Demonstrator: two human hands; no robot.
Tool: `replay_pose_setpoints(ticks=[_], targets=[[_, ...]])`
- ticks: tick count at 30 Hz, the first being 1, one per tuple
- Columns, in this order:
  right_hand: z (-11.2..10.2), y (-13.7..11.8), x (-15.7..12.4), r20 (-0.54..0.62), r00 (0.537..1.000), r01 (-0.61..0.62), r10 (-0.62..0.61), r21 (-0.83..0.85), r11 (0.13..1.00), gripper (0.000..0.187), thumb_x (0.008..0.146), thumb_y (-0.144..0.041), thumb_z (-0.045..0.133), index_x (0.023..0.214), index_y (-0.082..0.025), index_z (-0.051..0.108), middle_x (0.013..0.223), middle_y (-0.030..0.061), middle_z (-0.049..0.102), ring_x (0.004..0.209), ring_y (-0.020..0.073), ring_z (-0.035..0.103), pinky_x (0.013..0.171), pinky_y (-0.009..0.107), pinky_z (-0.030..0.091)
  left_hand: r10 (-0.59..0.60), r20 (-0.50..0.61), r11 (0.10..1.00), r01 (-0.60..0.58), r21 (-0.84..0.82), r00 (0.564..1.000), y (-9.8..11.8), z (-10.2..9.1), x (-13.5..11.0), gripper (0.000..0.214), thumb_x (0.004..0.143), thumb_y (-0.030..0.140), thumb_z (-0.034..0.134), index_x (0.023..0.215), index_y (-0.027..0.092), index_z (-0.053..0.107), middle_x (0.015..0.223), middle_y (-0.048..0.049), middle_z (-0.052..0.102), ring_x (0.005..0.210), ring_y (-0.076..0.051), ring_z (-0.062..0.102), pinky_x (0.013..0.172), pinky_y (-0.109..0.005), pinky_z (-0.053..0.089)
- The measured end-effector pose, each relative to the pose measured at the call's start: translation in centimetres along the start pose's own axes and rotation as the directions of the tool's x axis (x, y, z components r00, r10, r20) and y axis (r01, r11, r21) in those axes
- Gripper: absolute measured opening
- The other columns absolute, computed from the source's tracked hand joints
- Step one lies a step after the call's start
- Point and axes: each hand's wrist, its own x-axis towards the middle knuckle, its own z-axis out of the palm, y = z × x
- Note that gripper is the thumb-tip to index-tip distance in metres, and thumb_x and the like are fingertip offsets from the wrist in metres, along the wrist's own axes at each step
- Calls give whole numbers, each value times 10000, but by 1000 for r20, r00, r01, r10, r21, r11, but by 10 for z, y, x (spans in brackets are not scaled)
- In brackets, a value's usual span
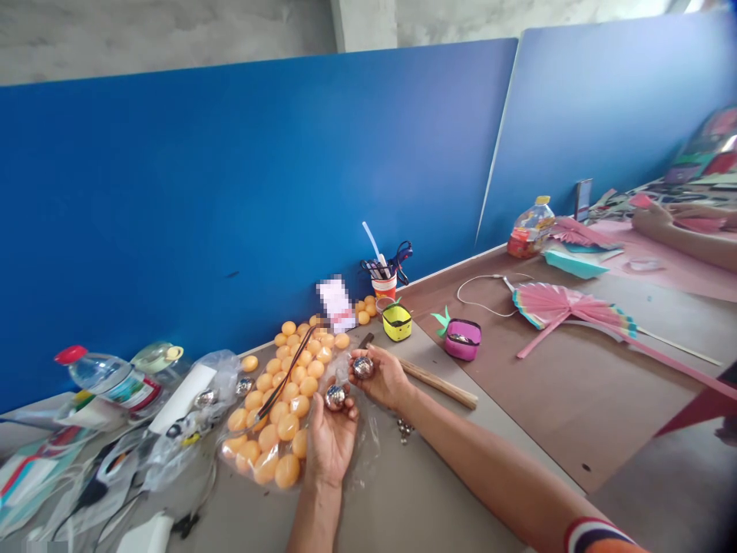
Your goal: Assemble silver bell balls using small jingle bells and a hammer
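My left hand lies palm up over a clear plastic bag and pinches a shiny metal ball at its fingertips. Just to its right, my right hand is closed on a second metal ball. The two balls sit close together, a little apart. Directly left of both hands lies a heap of orange ping-pong balls, with a dark stick across it. Small metal beads rest on the table under my right forearm.
A wooden stick lies right of my hands. Behind stand a yellow box, a cup of pens and a pink case. Bottles and bags clutter the left. A pink paper fan and another person's arm are at right.
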Motion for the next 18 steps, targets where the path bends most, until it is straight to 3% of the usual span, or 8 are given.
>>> replay_pose_setpoints(ticks=[5,18], targets=[[3,0,-1,-5,1000,8,-8,30,1000,184,873,-168,506,883,-95,674,739,107,693,671,197,663,650,319,581,1,-26,1000,-1,11,1000,0,2,0,226,739,165,796,960,167,751,866,-82,733,707,-157,656,587,-237,527],[-5,2,0,42,998,52,-51,-10,999,140,758,-114,621,887,-126,671,780,82,706,738,186,661,698,303,573,24,7,997,-24,71,1000,-3,-3,-1,236,710,169,850,917,140,739,844,-82,720,687,-115,630,598,-198,531]])
